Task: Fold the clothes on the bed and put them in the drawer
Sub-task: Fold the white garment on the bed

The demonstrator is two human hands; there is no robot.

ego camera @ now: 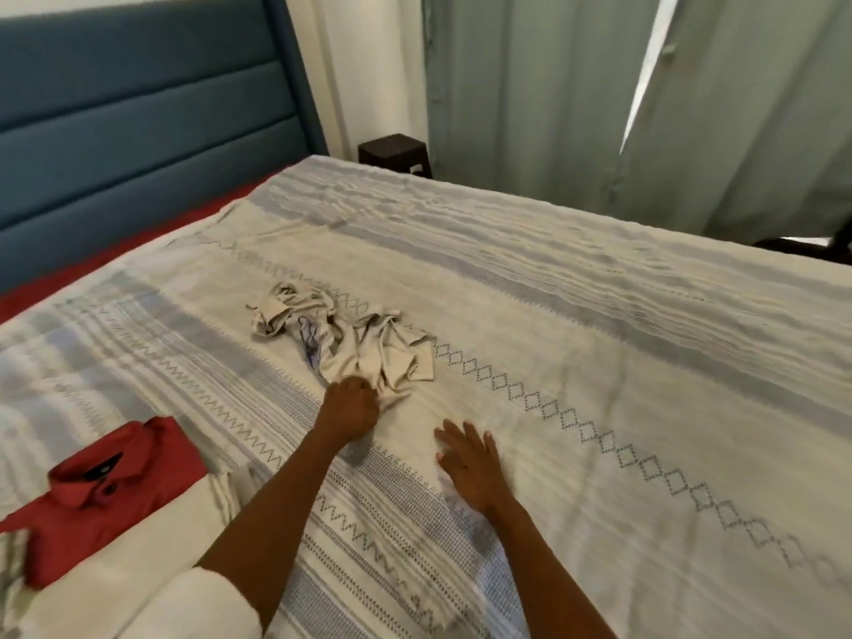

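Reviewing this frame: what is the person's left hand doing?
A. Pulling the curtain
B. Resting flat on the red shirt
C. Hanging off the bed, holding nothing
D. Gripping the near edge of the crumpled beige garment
D: the left hand has its fingers curled round the near edge of the crumpled beige garment, while the right hand lies open on the bedspread.

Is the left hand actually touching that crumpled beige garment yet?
Touching. The head view shows the left hand with fingers curled round the near edge of the crumpled beige garment, no gap between them.
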